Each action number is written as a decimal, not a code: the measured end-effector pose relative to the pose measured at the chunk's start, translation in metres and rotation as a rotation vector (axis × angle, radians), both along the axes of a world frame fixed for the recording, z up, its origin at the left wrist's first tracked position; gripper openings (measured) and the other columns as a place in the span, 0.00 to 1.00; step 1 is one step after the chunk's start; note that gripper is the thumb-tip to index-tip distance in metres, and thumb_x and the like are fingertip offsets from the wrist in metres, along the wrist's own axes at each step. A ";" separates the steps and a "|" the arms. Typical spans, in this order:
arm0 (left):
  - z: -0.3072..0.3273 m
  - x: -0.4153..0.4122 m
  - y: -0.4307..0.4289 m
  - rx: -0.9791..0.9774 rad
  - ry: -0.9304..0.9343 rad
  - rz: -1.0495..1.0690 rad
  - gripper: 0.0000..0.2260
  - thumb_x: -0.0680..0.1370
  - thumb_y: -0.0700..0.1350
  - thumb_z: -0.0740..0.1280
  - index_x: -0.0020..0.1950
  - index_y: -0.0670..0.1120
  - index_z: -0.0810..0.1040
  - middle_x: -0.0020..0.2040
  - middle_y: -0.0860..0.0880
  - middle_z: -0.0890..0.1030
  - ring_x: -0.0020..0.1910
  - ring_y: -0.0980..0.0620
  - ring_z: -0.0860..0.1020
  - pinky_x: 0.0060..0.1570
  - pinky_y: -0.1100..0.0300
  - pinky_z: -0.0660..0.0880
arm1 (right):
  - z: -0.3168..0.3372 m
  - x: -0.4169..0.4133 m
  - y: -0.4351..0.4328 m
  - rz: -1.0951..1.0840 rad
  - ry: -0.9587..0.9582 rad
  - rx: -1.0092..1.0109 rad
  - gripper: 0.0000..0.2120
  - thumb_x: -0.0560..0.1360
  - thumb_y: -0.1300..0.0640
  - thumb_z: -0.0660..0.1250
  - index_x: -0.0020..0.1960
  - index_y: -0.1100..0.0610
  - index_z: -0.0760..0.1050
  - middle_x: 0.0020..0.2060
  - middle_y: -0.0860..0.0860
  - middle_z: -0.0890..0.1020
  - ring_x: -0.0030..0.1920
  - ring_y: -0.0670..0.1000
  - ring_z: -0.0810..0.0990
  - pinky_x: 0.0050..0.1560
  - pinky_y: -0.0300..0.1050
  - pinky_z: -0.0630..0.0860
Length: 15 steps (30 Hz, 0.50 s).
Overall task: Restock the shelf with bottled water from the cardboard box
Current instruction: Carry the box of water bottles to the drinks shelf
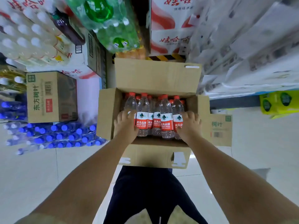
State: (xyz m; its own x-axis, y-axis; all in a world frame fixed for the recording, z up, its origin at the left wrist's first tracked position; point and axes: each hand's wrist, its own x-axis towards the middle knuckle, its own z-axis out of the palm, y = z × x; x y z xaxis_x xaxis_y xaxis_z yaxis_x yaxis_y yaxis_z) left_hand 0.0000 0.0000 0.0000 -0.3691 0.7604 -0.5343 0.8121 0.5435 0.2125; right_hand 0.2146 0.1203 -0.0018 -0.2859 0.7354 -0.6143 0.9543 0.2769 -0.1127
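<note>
An open cardboard box (pixel 106 113) stands on the floor in front of me, flaps spread. Inside stand several clear water bottles (pixel 154 117) with red caps and red-and-white labels. A row of them is raised above the box rim, pressed together between my hands. My left hand (pixel 125 125) grips the leftmost bottle of that row. My right hand (pixel 189 124) presses against the rightmost one. More bottles sit lower in the box behind them. Shelf boards (pixel 242 88) rise at the right.
Shrink-wrapped packs of blue-capped bottles (pixel 53 135) lie on the floor at left. A brown carton (pixel 50 97) stands beyond them. Green bottle packs (pixel 110 23) and red-and-white cartons (pixel 169 26) are stacked ahead. A yellow carton (pixel 278 102) sits at right.
</note>
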 end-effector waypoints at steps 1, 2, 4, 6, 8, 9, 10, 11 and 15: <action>0.000 -0.010 0.001 -0.003 0.031 0.157 0.31 0.72 0.44 0.69 0.73 0.47 0.62 0.71 0.43 0.65 0.69 0.41 0.63 0.69 0.46 0.63 | -0.004 0.003 0.008 -0.123 -0.034 0.012 0.36 0.72 0.57 0.69 0.75 0.52 0.57 0.74 0.56 0.61 0.73 0.61 0.57 0.74 0.60 0.55; -0.001 -0.021 0.002 0.019 0.062 0.328 0.33 0.71 0.44 0.70 0.74 0.46 0.61 0.71 0.41 0.65 0.69 0.40 0.63 0.69 0.45 0.62 | -0.007 0.007 0.015 -0.262 -0.055 0.015 0.40 0.71 0.58 0.69 0.77 0.53 0.53 0.75 0.57 0.58 0.75 0.62 0.55 0.75 0.62 0.52; -0.016 -0.053 -0.003 -0.007 0.034 0.617 0.37 0.71 0.43 0.70 0.76 0.45 0.57 0.73 0.40 0.64 0.71 0.39 0.63 0.71 0.44 0.61 | -0.016 0.020 0.028 -0.544 -0.051 -0.077 0.45 0.70 0.57 0.71 0.78 0.52 0.47 0.76 0.58 0.58 0.74 0.64 0.58 0.73 0.64 0.57; -0.038 -0.074 -0.005 -0.048 -0.177 0.747 0.39 0.70 0.43 0.70 0.77 0.46 0.54 0.73 0.40 0.65 0.71 0.38 0.65 0.69 0.43 0.63 | -0.025 0.029 0.033 -0.809 0.094 -0.215 0.44 0.70 0.60 0.73 0.78 0.54 0.50 0.71 0.59 0.67 0.69 0.63 0.68 0.68 0.62 0.68; -0.048 -0.080 0.002 -0.045 -0.350 0.757 0.35 0.71 0.45 0.70 0.75 0.44 0.60 0.68 0.41 0.72 0.66 0.38 0.71 0.63 0.47 0.70 | -0.031 0.033 0.031 -0.965 0.258 -0.305 0.35 0.71 0.65 0.71 0.74 0.57 0.59 0.65 0.59 0.74 0.61 0.60 0.75 0.61 0.56 0.74; -0.053 -0.083 0.005 -0.073 -0.378 0.755 0.31 0.73 0.46 0.70 0.73 0.43 0.64 0.66 0.41 0.75 0.64 0.39 0.74 0.59 0.51 0.71 | -0.036 0.034 0.029 -0.990 0.288 -0.338 0.30 0.72 0.66 0.70 0.71 0.58 0.63 0.61 0.59 0.76 0.58 0.58 0.76 0.58 0.54 0.75; -0.058 -0.086 0.009 -0.090 -0.390 0.752 0.26 0.76 0.46 0.69 0.72 0.42 0.67 0.64 0.41 0.76 0.62 0.39 0.75 0.57 0.53 0.71 | -0.041 0.035 0.029 -0.998 0.295 -0.349 0.26 0.73 0.66 0.69 0.69 0.59 0.66 0.58 0.58 0.77 0.56 0.57 0.77 0.57 0.53 0.75; -0.064 -0.089 0.013 -0.117 -0.375 0.718 0.22 0.78 0.47 0.67 0.70 0.41 0.69 0.63 0.40 0.77 0.61 0.39 0.75 0.55 0.54 0.71 | -0.047 0.034 0.030 -0.993 0.281 -0.336 0.22 0.74 0.66 0.68 0.67 0.59 0.68 0.56 0.58 0.78 0.55 0.57 0.77 0.57 0.53 0.75; -0.083 -0.105 0.015 -0.263 -0.214 0.493 0.16 0.81 0.48 0.60 0.58 0.36 0.78 0.55 0.34 0.81 0.53 0.37 0.78 0.48 0.53 0.70 | -0.071 0.037 0.035 -0.899 0.113 -0.246 0.14 0.78 0.61 0.64 0.63 0.63 0.74 0.53 0.60 0.80 0.50 0.57 0.77 0.57 0.53 0.76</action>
